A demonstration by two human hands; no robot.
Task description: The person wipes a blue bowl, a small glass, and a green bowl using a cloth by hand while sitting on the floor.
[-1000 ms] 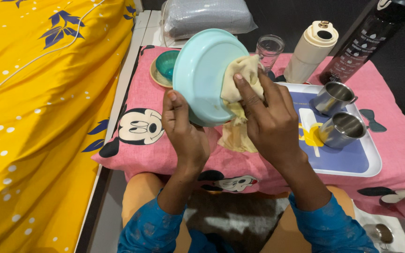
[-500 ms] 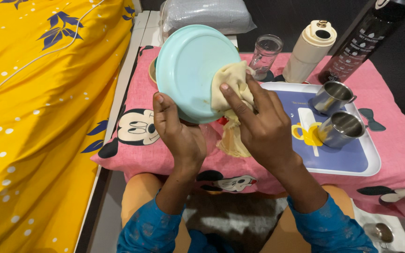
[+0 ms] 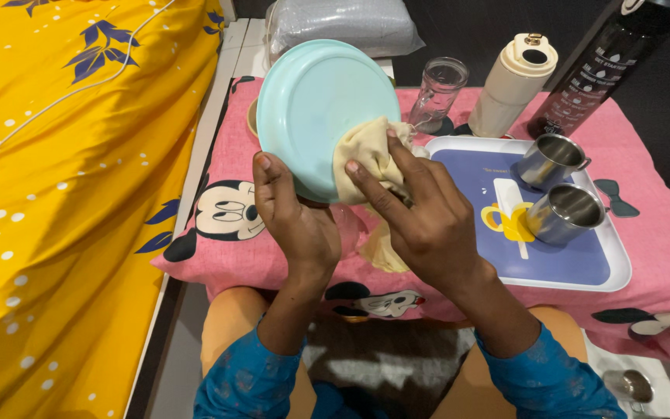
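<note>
My left hand (image 3: 298, 221) grips the lower rim of a light blue plastic plate (image 3: 319, 101), held tilted up on edge above the pink cartoon-print cloth (image 3: 234, 233). With my right hand (image 3: 420, 213) I press a cream cloth (image 3: 362, 155) against the plate's lower right face. The cloth's loose end hangs down behind my fingers. The plate hides a small bowl and saucer behind it.
A white-rimmed blue tray (image 3: 614, 268) at the right carries two steel mugs (image 3: 564, 186). Behind stand a clear glass (image 3: 436, 93), a cream flask (image 3: 517, 85) and a dark bottle (image 3: 599, 66). A yellow bedspread (image 3: 63, 194) lies to the left, a wrapped grey bundle (image 3: 339, 27) at the back.
The plate has turned more face-on and shifted left. My right hand and the cloth have slid down and left across the plate.
</note>
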